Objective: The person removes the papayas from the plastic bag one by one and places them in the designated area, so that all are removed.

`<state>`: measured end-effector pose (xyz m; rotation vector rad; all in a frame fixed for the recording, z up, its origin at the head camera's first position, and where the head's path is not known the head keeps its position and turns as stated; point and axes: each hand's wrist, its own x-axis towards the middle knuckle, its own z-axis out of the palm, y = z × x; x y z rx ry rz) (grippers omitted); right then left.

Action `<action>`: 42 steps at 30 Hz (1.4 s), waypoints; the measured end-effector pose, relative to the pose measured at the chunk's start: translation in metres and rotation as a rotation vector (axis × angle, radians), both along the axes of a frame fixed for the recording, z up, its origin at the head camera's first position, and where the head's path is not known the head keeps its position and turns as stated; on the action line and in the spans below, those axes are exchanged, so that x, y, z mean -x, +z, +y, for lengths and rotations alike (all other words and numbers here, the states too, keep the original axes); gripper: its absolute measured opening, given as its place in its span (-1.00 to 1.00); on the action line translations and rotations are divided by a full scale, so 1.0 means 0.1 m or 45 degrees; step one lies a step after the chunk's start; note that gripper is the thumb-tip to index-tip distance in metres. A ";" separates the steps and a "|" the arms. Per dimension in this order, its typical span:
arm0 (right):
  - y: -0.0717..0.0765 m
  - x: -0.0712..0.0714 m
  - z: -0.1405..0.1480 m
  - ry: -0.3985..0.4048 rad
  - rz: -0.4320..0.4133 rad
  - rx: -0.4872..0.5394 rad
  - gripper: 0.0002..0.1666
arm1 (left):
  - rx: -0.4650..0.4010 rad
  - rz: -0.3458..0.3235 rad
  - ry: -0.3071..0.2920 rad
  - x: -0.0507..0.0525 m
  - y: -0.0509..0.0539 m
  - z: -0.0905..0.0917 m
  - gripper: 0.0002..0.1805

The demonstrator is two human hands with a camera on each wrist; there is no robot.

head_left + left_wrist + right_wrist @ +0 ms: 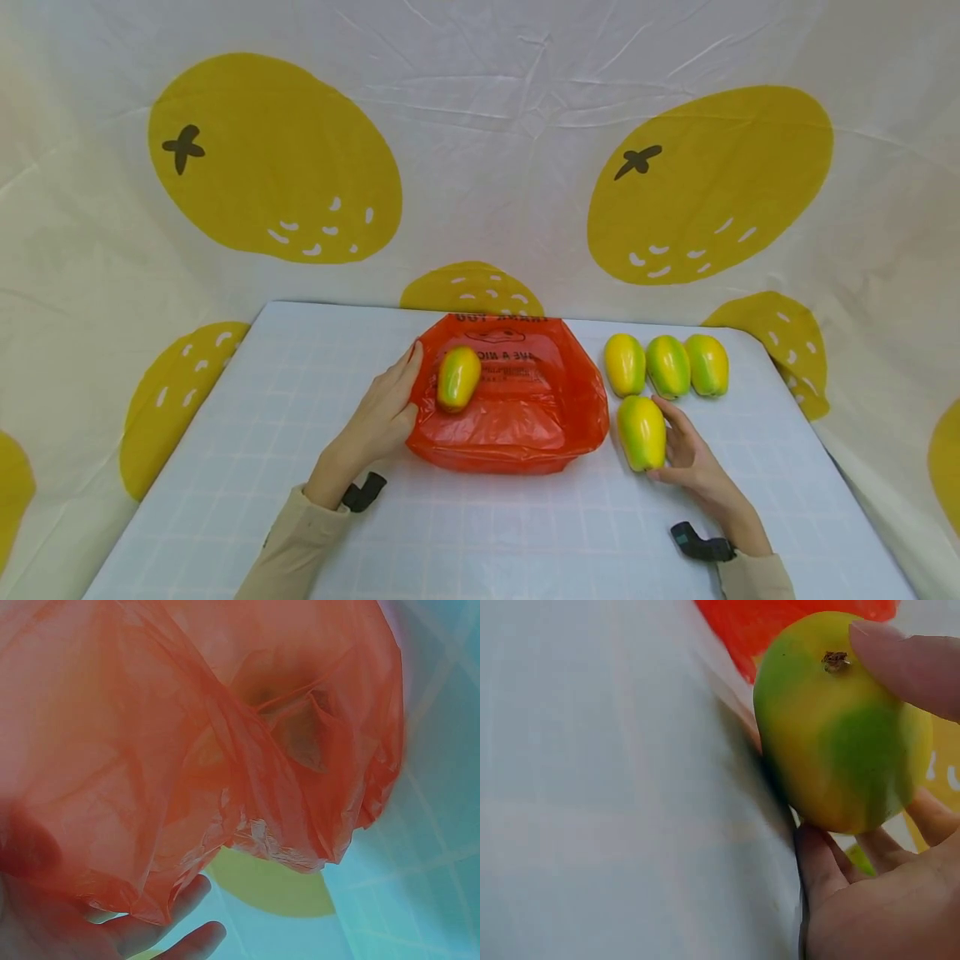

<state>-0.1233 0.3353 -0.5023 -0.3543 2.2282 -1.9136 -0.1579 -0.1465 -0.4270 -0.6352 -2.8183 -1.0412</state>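
Note:
A red plastic bag (517, 429) with printed lettering lies with its mouth spread wide on the table. Inside it, toward the left, is one yellow-green mango (459, 380). My left hand (381, 417) holds the bag's left edge; the left wrist view shows the thumb through the red film (135, 780) and two fingertips past it. To the right of the bag, my right hand (690, 454) grips another mango (642, 435), thumb on the near end and fingers around the far side. The right wrist view shows this mango's brown stem scar, close to the table.
Three more mangoes stand in a row behind the right hand: a left one (624, 365), a middle one (667, 367) and a right one (707, 365). A pale checked cloth covers the table (510, 533). Behind it hangs a white curtain (487, 167) with yellow fruit prints.

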 end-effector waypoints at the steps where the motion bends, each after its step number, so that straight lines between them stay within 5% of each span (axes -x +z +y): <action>1: 0.00 0.00 0.00 -0.005 -0.016 -0.006 0.31 | 0.001 -0.001 0.000 0.00 0.00 0.00 -0.12; 42: -0.01 -0.02 -0.06 -0.030 -0.046 -0.054 0.36 | 0.010 0.021 -0.008 -0.01 -0.01 0.00 -0.14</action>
